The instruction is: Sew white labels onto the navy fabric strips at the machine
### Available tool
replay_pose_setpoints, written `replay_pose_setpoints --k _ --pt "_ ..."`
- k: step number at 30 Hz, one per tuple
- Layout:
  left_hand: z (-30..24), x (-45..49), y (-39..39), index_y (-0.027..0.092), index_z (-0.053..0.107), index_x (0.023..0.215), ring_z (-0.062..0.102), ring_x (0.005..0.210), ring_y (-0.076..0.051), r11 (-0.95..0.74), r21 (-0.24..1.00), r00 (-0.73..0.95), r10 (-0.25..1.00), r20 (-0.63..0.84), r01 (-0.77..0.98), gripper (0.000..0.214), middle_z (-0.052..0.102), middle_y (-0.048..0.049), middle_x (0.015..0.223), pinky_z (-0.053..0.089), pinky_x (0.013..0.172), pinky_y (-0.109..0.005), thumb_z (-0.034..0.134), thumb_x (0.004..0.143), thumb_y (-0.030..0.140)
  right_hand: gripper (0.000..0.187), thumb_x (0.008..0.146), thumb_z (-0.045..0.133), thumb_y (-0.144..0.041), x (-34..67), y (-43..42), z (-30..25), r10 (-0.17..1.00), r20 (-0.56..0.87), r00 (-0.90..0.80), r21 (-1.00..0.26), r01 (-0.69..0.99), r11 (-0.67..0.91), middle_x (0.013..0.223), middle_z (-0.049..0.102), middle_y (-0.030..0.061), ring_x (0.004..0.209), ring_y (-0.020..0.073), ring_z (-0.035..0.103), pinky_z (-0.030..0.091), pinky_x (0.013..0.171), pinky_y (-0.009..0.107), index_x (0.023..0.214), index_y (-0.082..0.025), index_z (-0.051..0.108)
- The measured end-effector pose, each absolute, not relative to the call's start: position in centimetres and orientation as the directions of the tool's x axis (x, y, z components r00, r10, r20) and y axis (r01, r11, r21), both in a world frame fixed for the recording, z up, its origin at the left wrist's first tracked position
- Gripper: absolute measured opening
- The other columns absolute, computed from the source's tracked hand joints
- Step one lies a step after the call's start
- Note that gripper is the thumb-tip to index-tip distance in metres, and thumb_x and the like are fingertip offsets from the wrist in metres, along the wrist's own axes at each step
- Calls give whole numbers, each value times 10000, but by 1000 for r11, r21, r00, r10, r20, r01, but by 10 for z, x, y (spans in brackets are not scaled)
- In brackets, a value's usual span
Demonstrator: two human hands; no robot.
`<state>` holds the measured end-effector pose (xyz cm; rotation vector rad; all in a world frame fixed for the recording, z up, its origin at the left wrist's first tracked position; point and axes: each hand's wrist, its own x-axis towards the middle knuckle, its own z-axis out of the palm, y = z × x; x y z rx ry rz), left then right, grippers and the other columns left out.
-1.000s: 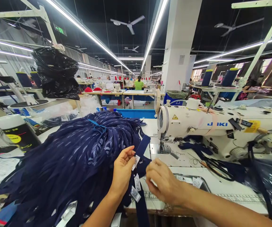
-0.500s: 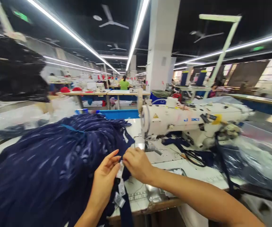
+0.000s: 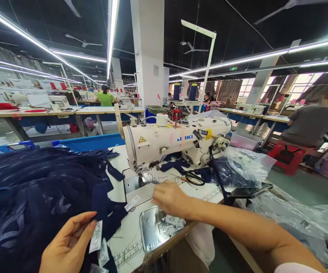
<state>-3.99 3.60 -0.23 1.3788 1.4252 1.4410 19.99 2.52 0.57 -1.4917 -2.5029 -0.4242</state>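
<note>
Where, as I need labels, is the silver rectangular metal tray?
Head view, low centre: the tray sits near the front edge of the white tabletop, below the right hand.

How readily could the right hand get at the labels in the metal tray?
Yes, probably readily: the right hand appears by the far edge of the metal tray, and nothing visible blocks the labels.

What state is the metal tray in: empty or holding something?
Holding something: white labels lie toward the right side of the tray.
</note>
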Motion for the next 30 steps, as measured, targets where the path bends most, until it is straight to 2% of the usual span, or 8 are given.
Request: replay_pose_setpoints --k 2,5,7,14,19,22,27,30 --pt "0 -41 34 221 647 762 599 608 -161 -121 974 -167 974 154 191 290 657 13 685 458 457 -181 671 527 389 146 827 414 -173 238 30 7 967 223 -125 139 986 95 851 611 83 799 171 560 381 698 278 818 -163 559" --pt "5 -41 30 202 670 773 579 603 -153 -79 991 -118 989 91 108 345 644 10 633 462 499 -180 716 470 361 159 779 436 -108 284 31 7 986 165 31 145 988 -55 859 614 195 822 258 580 399 650 309 796 -80 591" --pt "6 -40 26 187 677 752 566 614 -141 -95 995 -107 989 98 35 349 629 13 613 462 547 -176 741 434 317 147 745 457 -94 303 30 4 993 106 60 138 988 -75 803 629 202 763 274 604 406 618 311 769 -63 599" --pt "7 -36 14 153 665 643 521 534 -103 -123 989 -131 985 113 -78 172 584 19 541 426 542 -186 703 496 234 147 740 416 -179 338 38 -23 999 39 -36 -23 999 37 751 648 139 724 247 624 405 595 298 719 -162 561" --pt "9 -37 9 153 648 561 541 551 -114 -145 985 -190 974 126 -91 97 607 8 555 427 576 -199 687 514 228 108 765 445 -317 354 20 -34 983 181 13 -163 986 17 699 645 118 640 246 630 402 530 310 789 -225 498" --pt "7 -38 10 153 650 573 546 567 -116 -132 987 -176 978 115 -89 108 620 5 571 423 590 -197 682 538 250 147 747 489 -390 340 5 -30 949 315 10 -132 991 33 665 640 88 576 247 621 385 470 303 770 -247 461" --pt "3 -37 9 154 665 614 556 604 -118 -117 989 -153 983 103 -85 131 636 -1 606 423 623 -193 661 586 282 280 746 481 -440 278 -7 -12 748 567 -345 72 926 372 699 617 62 571 199 579 397 535 290 878 -194 464" --pt "3 -36 5 158 672 616 560 617 -119 -101 991 -137 987 89 -89 128 640 -4 612 426 631 -190 658 601 285 220 772 462 -377 235 -5 -1 644 580 -499 141 840 524 715 594 59 607 185 545 364 567 280 851 -171 473"
